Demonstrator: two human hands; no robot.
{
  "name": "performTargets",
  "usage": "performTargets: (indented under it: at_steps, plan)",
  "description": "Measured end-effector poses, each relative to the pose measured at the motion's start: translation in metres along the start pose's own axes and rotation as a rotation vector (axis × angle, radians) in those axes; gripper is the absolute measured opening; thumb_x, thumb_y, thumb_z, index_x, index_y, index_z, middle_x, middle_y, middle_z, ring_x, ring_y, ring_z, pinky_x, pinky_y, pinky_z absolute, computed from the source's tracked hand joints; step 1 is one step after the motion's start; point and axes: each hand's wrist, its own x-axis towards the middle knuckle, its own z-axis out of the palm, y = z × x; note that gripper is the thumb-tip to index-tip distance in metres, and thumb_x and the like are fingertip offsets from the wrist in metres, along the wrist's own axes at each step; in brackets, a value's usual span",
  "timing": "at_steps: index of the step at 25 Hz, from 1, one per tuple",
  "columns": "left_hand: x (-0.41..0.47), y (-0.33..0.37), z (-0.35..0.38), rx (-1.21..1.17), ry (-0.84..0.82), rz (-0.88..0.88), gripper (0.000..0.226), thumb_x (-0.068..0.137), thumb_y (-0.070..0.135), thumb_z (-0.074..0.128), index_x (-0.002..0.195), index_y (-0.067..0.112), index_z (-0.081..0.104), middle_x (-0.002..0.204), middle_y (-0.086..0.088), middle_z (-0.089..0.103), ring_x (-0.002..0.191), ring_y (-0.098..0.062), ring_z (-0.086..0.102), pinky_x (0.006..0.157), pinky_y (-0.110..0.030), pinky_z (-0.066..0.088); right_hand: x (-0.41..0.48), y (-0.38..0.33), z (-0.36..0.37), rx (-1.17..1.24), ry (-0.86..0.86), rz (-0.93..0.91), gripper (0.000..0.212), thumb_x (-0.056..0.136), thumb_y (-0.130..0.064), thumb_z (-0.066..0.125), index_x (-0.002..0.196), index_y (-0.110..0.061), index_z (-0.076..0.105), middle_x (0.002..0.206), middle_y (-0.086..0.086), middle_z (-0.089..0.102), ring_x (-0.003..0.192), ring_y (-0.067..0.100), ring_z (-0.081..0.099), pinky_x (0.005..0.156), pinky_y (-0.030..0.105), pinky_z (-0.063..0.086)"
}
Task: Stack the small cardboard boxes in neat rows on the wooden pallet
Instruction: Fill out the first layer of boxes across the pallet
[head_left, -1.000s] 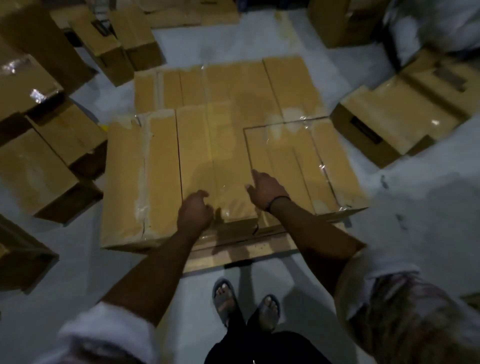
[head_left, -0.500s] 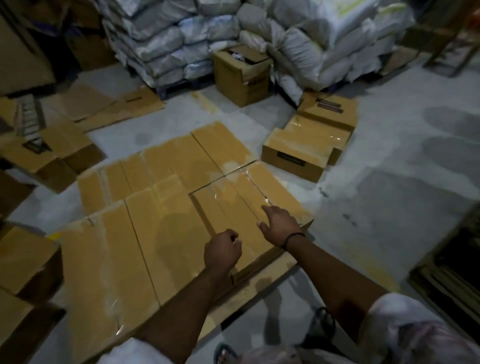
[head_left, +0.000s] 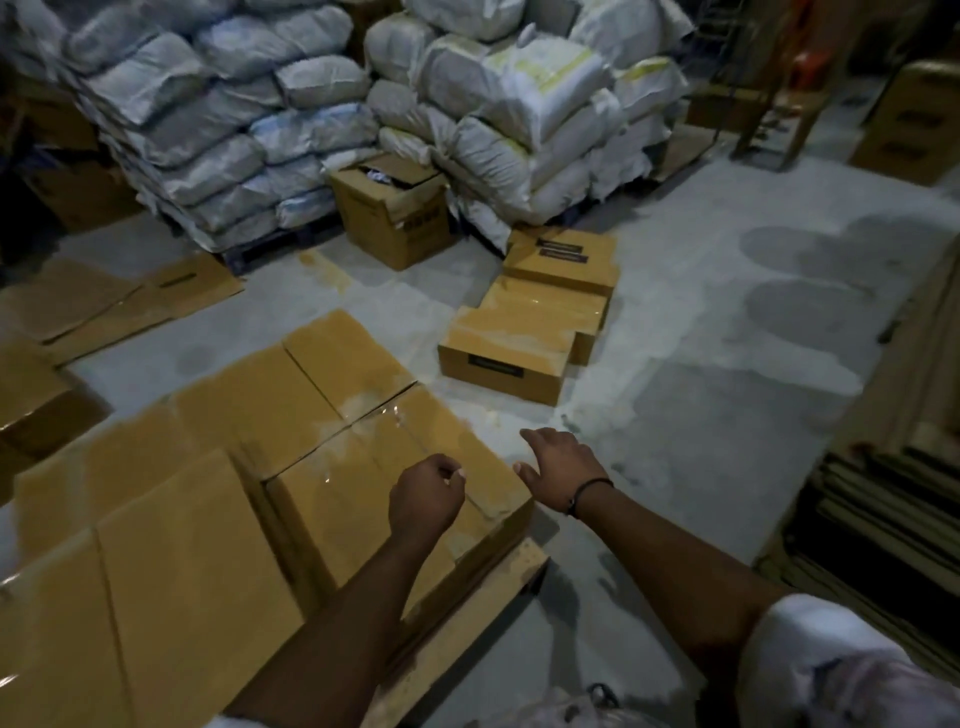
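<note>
Several flat cardboard boxes (head_left: 218, 467) lie side by side in rows on the wooden pallet (head_left: 511, 569), whose light edge shows at the near right corner. My left hand (head_left: 427, 496) hovers over the nearest corner box (head_left: 363, 499) with its fingers curled, holding nothing. My right hand (head_left: 558, 467) hangs just past that box's right edge, above the floor, fingers relaxed and empty. Three more small boxes (head_left: 524, 338) sit stacked loosely on the floor beyond the pallet.
An open taller carton (head_left: 389, 218) stands by stacked white sacks (head_left: 322, 114) at the back. Flattened cardboard (head_left: 119, 301) lies on the floor at left. Dark stacked boards (head_left: 883, 519) line the right side. Grey concrete floor (head_left: 727, 415) stretches to the right.
My head has lifted and turned right, bringing the sacks and floor boxes into view. My right hand came off the corner box and moved right over the floor; the left hand stayed curled above it.
</note>
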Motion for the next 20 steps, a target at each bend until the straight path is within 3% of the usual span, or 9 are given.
performTargets:
  at_steps: [7,14,20]
  plan:
    - [0.049,0.120,0.055,-0.038,0.000,0.069,0.011,0.093,0.042,0.066,0.092,0.032,0.071,0.091,0.016,0.071,0.082,-0.010,0.067,0.071,-0.028,0.053,0.043,0.118,-0.069,0.016,0.069,0.042,0.060,0.102,-0.051,0.043,0.153,-0.021,0.033,0.149,0.011,0.045,0.132,0.036,0.043,0.104,0.049,0.044]
    - [0.134,0.155,0.096,-0.003,-0.075,0.032,0.012,0.096,0.041,0.064,0.093,0.032,0.071,0.088,0.014,0.069,0.085,-0.011,0.067,0.075,-0.034,0.058,0.112,0.183,-0.088,0.084,0.029,0.072,0.059,0.102,-0.051,0.043,0.152,-0.020,0.035,0.152,0.009,0.042,0.134,0.035,0.041,0.107,0.048,0.041]
    - [0.271,0.193,0.162,-0.016,-0.162,0.001,0.013,0.097,0.042,0.061,0.091,0.033,0.068,0.095,0.008,0.073,0.092,-0.017,0.069,0.081,-0.037,0.058,0.241,0.254,-0.115,0.016,0.002,0.058,0.061,0.100,-0.052,0.045,0.153,-0.024,0.032,0.153,0.008,0.042,0.135,0.034,0.042,0.106,0.048,0.041]
